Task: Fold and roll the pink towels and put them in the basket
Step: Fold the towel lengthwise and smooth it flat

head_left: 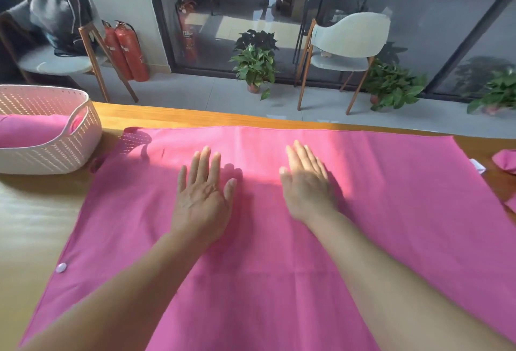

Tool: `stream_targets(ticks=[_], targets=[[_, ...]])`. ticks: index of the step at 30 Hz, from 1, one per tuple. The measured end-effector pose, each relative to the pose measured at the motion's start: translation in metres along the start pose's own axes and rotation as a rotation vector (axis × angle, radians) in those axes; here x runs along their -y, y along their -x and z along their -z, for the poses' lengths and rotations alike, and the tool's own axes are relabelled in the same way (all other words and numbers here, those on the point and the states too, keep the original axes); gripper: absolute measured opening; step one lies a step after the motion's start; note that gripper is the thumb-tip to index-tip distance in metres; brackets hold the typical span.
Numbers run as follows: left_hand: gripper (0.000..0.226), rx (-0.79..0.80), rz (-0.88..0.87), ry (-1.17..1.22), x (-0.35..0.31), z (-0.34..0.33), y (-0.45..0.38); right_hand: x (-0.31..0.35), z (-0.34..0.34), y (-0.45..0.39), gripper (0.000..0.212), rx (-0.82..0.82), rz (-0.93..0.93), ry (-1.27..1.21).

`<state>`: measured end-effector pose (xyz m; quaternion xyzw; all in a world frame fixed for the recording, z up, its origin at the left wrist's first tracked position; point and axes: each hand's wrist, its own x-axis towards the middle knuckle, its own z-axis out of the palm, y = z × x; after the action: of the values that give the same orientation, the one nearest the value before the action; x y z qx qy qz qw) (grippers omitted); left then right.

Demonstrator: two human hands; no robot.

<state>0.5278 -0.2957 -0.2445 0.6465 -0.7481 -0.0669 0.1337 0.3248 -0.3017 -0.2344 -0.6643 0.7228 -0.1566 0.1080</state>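
Spread towel (363, 211): one, pink, flat on counter (173, 116)
Left hand (201, 197): fingers spread, flat on towel
Right hand (307, 183): fingers straight together, flat on towel
Basket (55, 152): one, far left, rolled towel (30, 130) inside
Writing: unreadable

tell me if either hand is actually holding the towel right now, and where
Nothing is held. The left hand and right hand both lie flat, fingers straight, on the middle of the spread pink towel, neither gripping it.

Wooden table (173, 120) under spread pink towel (391, 197), white basket (50, 152), second crumpled towel (506, 162).
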Motion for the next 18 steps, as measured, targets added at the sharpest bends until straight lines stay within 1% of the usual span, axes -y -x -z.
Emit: stream_targets(ticks=[1,2,4,6,9,11,13,14,16,18], targets=[[0.065,-0.021,-0.031,0.065,-0.018,-0.003,0.015,0.014,-0.006,0.022,0.056,-0.010,0.042,-0.026],[0.066,-0.010,-0.054,0.108,-0.030,-0.007,0.030,0.024,-0.013,0.041,0.056,0.006,0.072,-0.031],[0.077,0.093,-0.069,0.064,-0.035,-0.016,0.061,0.021,-0.019,0.079,0.060,0.070,0.082,0.029],[0.084,0.168,-0.084,-0.054,-0.025,-0.017,0.075,-0.012,-0.010,0.104,0.065,0.094,0.018,0.116],[0.087,0.217,-0.089,-0.098,-0.015,-0.011,0.071,-0.082,0.022,0.122,0.069,0.073,-0.147,0.232],[0.083,0.273,-0.052,-0.123,-0.017,-0.005,0.070,-0.121,0.047,0.131,0.067,0.108,-0.276,0.283],[0.077,0.244,0.006,-0.091,-0.031,0.000,0.081,-0.129,0.056,0.136,0.066,0.118,-0.312,0.275],[0.075,0.187,0.009,-0.054,-0.044,0.001,0.093,-0.120,0.053,0.140,0.065,0.089,-0.276,0.246],[0.074,0.090,-0.058,0.035,-0.079,-0.002,0.124,-0.085,0.037,0.151,0.062,0.034,-0.130,0.138],[0.075,0.120,-0.137,0.055,-0.106,-0.014,0.161,-0.053,0.017,0.175,0.062,0.081,0.023,0.082]])
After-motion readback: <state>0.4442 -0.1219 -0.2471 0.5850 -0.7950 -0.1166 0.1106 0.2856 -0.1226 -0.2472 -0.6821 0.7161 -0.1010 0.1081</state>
